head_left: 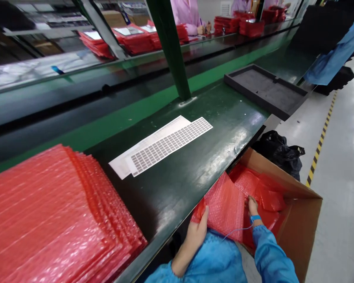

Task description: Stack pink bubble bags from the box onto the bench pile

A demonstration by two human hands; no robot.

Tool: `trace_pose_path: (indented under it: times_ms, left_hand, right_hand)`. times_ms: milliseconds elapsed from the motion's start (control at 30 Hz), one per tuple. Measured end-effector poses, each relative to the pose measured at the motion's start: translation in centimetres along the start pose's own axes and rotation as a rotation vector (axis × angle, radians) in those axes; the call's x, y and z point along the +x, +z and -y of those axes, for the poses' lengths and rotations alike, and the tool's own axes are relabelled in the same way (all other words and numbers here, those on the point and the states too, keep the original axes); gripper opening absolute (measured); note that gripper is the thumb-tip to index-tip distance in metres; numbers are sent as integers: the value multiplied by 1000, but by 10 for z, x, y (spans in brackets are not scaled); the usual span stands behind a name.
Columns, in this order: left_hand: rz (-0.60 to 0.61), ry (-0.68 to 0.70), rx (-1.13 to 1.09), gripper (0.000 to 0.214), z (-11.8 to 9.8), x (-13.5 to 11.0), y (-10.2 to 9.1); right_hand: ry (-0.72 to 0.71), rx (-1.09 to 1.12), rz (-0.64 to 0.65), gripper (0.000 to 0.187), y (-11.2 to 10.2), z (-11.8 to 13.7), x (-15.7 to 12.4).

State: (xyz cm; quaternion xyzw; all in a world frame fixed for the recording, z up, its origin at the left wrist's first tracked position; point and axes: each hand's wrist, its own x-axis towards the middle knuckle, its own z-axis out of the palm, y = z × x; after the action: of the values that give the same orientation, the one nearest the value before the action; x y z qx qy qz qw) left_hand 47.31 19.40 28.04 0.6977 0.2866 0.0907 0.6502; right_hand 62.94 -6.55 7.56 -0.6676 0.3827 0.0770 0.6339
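My left hand (198, 231) is closed on the left edge of a red bubble-wrap bag (224, 206), thumb on top. The bag hangs tilted between my hands, beside the table edge and partly over an open cardboard box (302, 228). At the bag's right edge is my right hand (253, 206), its fingers curled against the red plastic. A blue band with a thin cord circles my right wrist. More red bubble-wrap bags (265, 192) lie loose inside the box. A tall stack of red bubble-wrap bags (47, 212) sits on the table at left.
Sticker sheets (171, 145) lie on the green table (212, 157). A grey foam tray (262, 88) rests farther along, and a green post (171, 51) rises behind. A black plastic bag (280, 151) stands behind the box. Co-workers (188, 17) sit across the line.
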Motion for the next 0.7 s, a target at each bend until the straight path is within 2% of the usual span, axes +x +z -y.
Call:
trace_pose_path:
  times_ms: [100,300,533,700]
  left_hand:
    - [2,5,-9,59,-3,-1,2]
    - [18,14,-2,59,-5,0,2]
    - [45,-7,-48,60,-1,-1,1]
    - [66,-40,-109,68,2,2,5]
  right_hand:
    - [100,18,-17,27,-3,-15,18]
    - [134,65,-49,28,-1,-22,41]
    - [82,49,2,28,-5,-9,42]
    - [-7,-44,40,30,4,14,29]
